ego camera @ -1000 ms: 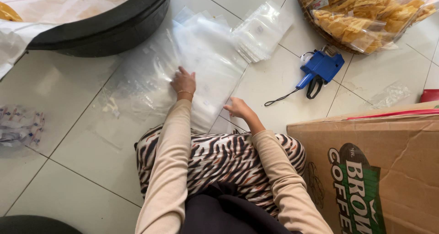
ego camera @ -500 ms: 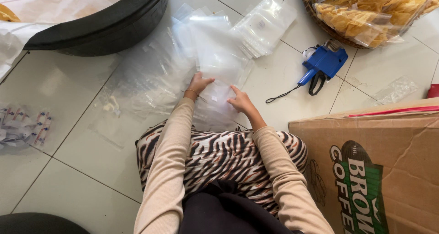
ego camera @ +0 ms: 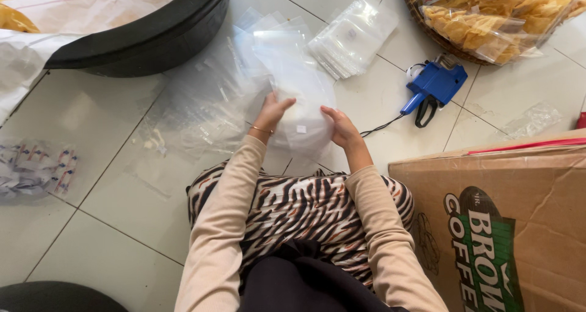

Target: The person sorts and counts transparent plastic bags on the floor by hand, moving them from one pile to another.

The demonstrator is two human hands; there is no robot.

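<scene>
L hand & R hand each pinch a side of one clear bag, lifted just above floor. Bag stack beyond, blue label gun right, black tub left, cardboard box near R.

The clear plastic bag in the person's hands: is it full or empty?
Empty, it seems: the clear bag looks flat between left hand and right hand, the floor tiles showing through.

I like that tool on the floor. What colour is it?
The tool is blue with a black handle, seen in the head view.
</scene>
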